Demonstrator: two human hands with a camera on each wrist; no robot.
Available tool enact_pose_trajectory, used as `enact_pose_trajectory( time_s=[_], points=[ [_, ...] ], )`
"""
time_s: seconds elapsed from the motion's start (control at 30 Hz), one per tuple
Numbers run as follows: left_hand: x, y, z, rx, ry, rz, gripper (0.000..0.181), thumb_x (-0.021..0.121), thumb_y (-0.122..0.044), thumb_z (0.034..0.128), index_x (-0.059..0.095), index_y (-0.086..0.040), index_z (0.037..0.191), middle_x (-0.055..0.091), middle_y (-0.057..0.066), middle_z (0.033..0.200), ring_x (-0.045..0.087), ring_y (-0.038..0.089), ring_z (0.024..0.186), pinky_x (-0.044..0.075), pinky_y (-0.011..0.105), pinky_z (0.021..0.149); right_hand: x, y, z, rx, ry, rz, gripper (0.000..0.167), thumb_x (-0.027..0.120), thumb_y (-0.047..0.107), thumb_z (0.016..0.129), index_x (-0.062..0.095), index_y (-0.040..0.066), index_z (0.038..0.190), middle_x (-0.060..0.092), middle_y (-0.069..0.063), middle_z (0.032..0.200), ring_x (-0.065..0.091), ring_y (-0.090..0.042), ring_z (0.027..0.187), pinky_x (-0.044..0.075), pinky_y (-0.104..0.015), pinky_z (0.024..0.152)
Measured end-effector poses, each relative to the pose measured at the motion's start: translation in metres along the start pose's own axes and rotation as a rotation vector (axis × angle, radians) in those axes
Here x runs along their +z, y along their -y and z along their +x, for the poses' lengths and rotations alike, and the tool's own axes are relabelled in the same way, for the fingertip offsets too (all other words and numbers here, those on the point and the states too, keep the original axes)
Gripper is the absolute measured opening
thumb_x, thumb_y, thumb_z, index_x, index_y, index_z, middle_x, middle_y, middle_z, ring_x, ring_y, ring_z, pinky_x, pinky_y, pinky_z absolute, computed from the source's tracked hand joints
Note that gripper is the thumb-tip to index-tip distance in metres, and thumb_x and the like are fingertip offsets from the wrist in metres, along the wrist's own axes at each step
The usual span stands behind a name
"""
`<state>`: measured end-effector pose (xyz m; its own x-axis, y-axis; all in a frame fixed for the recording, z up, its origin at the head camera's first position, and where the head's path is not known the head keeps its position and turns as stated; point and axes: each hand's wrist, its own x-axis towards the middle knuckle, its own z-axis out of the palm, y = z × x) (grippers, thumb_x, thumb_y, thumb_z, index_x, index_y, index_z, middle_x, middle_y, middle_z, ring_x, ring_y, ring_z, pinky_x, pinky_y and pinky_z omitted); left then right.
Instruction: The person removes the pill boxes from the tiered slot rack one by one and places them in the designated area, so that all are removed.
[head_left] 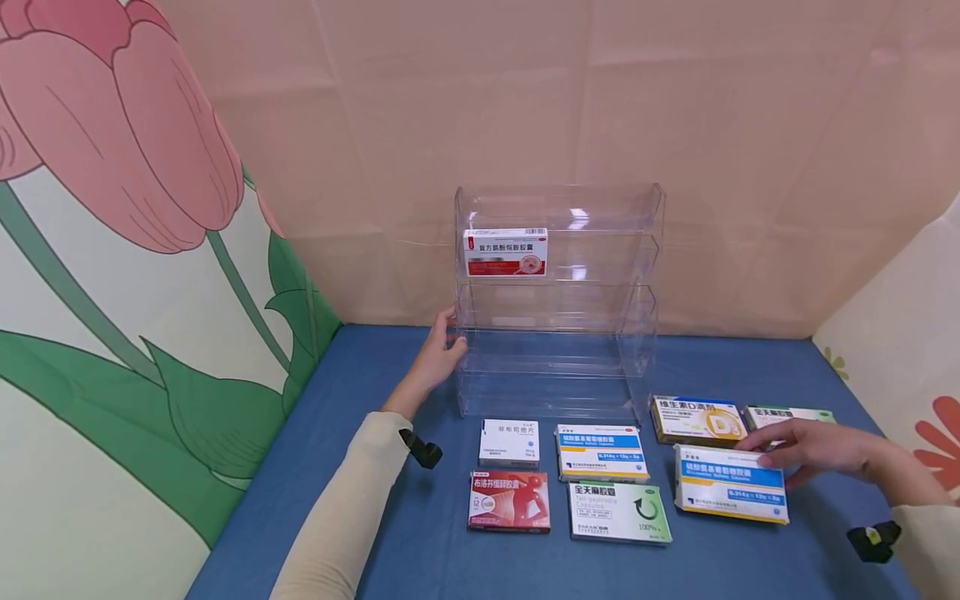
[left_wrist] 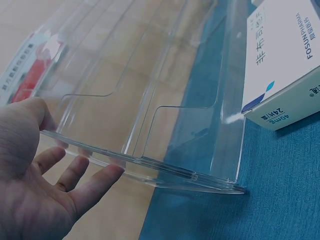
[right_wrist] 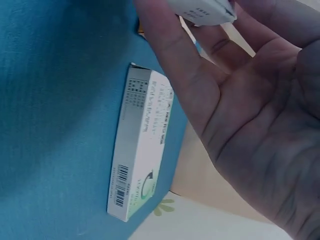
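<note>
My left hand (head_left: 437, 354) holds the left side of a clear plastic tiered rack (head_left: 555, 317); in the left wrist view its fingertips (left_wrist: 107, 172) lie along the side panel. A white and red medicine box (head_left: 506, 253) stands at the left of an upper tier. At the right, my right hand (head_left: 813, 450) pinches a white, blue and yellow medicine box (head_left: 731, 487) by its right end. That box is tilted over the blue table, and only its end shows in the right wrist view. Behind it lie a vitamin D box (head_left: 697, 419) and a white and green box (head_left: 787, 414).
In front of the rack lie a small white box (head_left: 509, 442), another blue and yellow box (head_left: 602, 452), a red box (head_left: 509, 502) and a white and green box (head_left: 619, 512). A pink-beige cloth (head_left: 750, 167) hangs behind the blue tabletop (head_left: 420, 533).
</note>
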<state>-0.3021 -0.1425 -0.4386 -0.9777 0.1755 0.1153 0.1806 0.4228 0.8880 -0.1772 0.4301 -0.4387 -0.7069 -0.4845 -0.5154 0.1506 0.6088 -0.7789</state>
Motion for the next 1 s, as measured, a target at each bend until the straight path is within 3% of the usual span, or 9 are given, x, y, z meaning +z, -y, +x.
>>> enact_pose_trajectory(
  time_s=[0.43, 0.67, 0.8, 1.0],
  points=[
    [0.000, 0.001, 0.001, -0.010, 0.001, 0.002, 0.066, 0.051, -0.016, 0.1018, 0.020, -0.021, 0.159, 0.034, 0.014, 0.154, 0.046, 0.037, 0.136, 0.056, 0.052, 0.090, 0.002, -0.004, 0.007, 0.031, -0.076, -0.051, 0.038, 0.064, 0.017, 0.099, 0.061, 0.000, 0.133, 0.054, -0.027, 0.133, 0.058, -0.029, 0.107, 0.059, -0.051, 0.083],
    [0.001, 0.000, 0.000, 0.001, 0.002, -0.004, 0.065, 0.051, -0.015, 0.1017, 0.020, -0.020, 0.159, 0.035, 0.016, 0.153, 0.047, 0.037, 0.134, 0.057, 0.050, 0.087, -0.005, -0.003, 0.001, -0.020, -0.091, -0.073, 0.040, 0.061, 0.014, 0.100, 0.056, -0.005, 0.135, 0.051, -0.034, 0.135, 0.059, -0.034, 0.111, 0.060, -0.052, 0.081],
    [0.001, 0.000, 0.000, -0.008, -0.001, -0.006, 0.064, 0.051, -0.016, 0.1020, 0.021, -0.022, 0.159, 0.035, 0.015, 0.153, 0.046, 0.037, 0.134, 0.056, 0.051, 0.088, -0.007, 0.005, -0.003, -0.044, -0.131, -0.084, 0.044, 0.061, 0.014, 0.100, 0.053, -0.007, 0.138, 0.052, -0.032, 0.133, 0.059, -0.034, 0.110, 0.061, -0.048, 0.079],
    [0.000, 0.000, -0.001, -0.012, -0.001, -0.004, 0.065, 0.050, -0.016, 0.1021, 0.020, -0.023, 0.159, 0.035, 0.014, 0.153, 0.046, 0.037, 0.135, 0.055, 0.052, 0.091, -0.001, 0.034, -0.004, -0.131, -0.226, -0.198, 0.051, 0.063, 0.018, 0.099, 0.049, -0.009, 0.141, 0.054, -0.032, 0.133, 0.062, -0.033, 0.108, 0.061, -0.037, 0.077]
  ],
)
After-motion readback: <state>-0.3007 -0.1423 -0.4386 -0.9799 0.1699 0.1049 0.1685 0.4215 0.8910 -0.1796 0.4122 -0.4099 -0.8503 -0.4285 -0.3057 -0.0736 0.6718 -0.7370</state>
